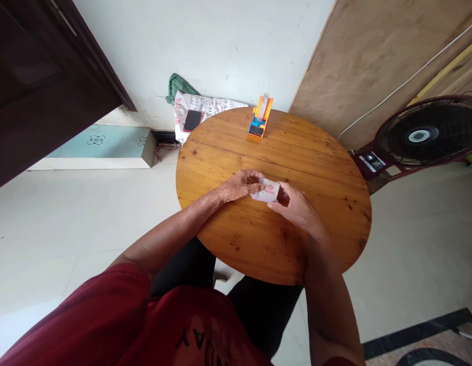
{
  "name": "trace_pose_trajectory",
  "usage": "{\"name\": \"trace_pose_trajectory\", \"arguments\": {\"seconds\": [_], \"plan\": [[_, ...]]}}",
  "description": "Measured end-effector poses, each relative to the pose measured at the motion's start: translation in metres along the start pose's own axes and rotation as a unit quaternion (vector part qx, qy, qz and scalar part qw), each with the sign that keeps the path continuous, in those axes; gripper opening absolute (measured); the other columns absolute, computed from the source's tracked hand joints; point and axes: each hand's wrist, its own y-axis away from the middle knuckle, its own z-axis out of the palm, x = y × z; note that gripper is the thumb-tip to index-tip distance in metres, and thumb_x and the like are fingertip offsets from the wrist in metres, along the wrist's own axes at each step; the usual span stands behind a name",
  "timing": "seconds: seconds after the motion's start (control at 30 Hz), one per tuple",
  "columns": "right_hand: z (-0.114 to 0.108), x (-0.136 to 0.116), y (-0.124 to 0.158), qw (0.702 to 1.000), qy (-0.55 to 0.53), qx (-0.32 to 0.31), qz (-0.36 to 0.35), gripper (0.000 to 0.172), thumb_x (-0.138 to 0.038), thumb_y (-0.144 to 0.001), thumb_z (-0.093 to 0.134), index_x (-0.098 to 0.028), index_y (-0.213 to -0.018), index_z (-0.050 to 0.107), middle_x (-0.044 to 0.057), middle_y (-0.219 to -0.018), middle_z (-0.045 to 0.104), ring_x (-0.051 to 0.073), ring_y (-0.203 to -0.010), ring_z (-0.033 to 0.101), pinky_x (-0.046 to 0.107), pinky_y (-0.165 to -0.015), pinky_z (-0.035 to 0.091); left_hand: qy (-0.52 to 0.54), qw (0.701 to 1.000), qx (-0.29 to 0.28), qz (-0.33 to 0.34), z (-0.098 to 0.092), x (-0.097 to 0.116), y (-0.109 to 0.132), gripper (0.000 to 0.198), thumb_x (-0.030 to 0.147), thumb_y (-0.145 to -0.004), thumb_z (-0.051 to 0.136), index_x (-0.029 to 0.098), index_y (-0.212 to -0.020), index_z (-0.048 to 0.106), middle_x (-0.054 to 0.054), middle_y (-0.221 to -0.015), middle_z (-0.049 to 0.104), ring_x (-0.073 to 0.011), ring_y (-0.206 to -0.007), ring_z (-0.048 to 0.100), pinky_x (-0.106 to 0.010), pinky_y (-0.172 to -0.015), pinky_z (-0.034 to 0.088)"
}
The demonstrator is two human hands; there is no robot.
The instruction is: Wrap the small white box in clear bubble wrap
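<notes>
A small pale, box-shaped pack with red print [271, 190] is held between both hands, just above or on the round wooden table [236, 239]. My left hand [243, 185] pinches its left end, with the thumb across the top face. Around the right end curls my right hand [294, 203], its thumb close to the near corner and its fingers partly hidden behind the pack. Whether the pack is a deck of cards or a small carton I cannot tell. Toward the table's far edge stands an orange and blue tape dispenser [260, 119] with a roll of tape.
A dark phone-like object [192, 121] lies on printed sheeting [213, 104] beyond the table's far left edge, near a green bag [181, 84]. A black fan [422, 134] stands to the right. On the left floor is a pale blue-topped box [102, 145] beside a dark door [49, 66].
</notes>
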Motion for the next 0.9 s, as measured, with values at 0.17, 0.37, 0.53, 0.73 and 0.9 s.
{"name": "trace_pose_trajectory", "arguments": {"seconds": [0.17, 0.37, 0.53, 0.73, 0.9], "plan": [[-0.006, 0.013, 0.001, 0.998, -0.046, 0.04, -0.001, 0.053, -0.034, -0.079, 0.066, -0.028, -0.132, 0.059, 0.009, -0.121, 0.07, 0.029, -0.103, 0.067, 0.052, -0.097, 0.049, 0.006, 0.997, 0.07, -0.025, 0.002, 0.004, 0.0, 0.028, 0.026, -0.086, 0.071, 0.012, -0.108, 0.061, 0.004, -0.063, 0.059, -0.0038, -0.047, 0.045, -0.018, -0.046, 0.031], [-0.005, 0.021, -0.005, 0.989, -0.088, 0.121, 0.014, 0.04, -0.027, -0.079, 0.055, -0.022, -0.117, 0.068, 0.012, -0.112, 0.072, 0.028, -0.096, 0.069, 0.044, -0.077, 0.056, 0.041, 0.985, 0.163, -0.041, 0.0, 0.011, -0.003, 0.007, 0.013, -0.087, 0.063, 0.012, -0.093, 0.06, 0.006, -0.056, 0.054, -0.0029, -0.041, 0.043, -0.018, -0.041, 0.028], [-0.005, 0.023, -0.007, 0.98, -0.104, 0.168, 0.032, 0.023, -0.031, -0.082, 0.056, -0.023, -0.097, 0.072, 0.007, -0.097, 0.076, 0.026, -0.091, 0.07, 0.042, -0.082, 0.055, 0.026, 0.99, 0.134, -0.027, 0.0, 0.01, -0.003, 0.004, 0.008, -0.083, 0.061, 0.011, -0.084, 0.061, 0.004, -0.065, 0.06, -0.0022, -0.044, 0.045, -0.018, -0.041, 0.029], [0.0, 0.017, -0.009, 0.974, -0.106, 0.201, 0.019, 0.022, -0.038, -0.088, 0.056, -0.024, -0.082, 0.071, 0.005, -0.084, 0.075, 0.024, -0.081, 0.069, 0.039, -0.079, 0.054, -0.022, 0.994, 0.109, -0.024, 0.0, 0.011, -0.001, 0.006, 0.009, -0.082, 0.058, 0.012, -0.081, 0.062, 0.004, -0.061, 0.057, -0.0034, -0.047, 0.044, -0.018, -0.045, 0.031], [0.011, 0.015, -0.012, 0.969, -0.122, 0.215, -0.021, 0.02, -0.041, -0.087, 0.062, -0.024, -0.093, 0.072, 0.004, -0.095, 0.075, 0.024, -0.092, 0.069, 0.04, -0.09, 0.054, -0.055, 0.994, 0.092, -0.007, 0.0, 0.01, 0.001, 0.003, 0.016, -0.083, 0.064, 0.013, -0.084, 0.065, 0.004, -0.058, 0.057, -0.005, -0.051, 0.046, -0.018, -0.054, 0.039]]}}
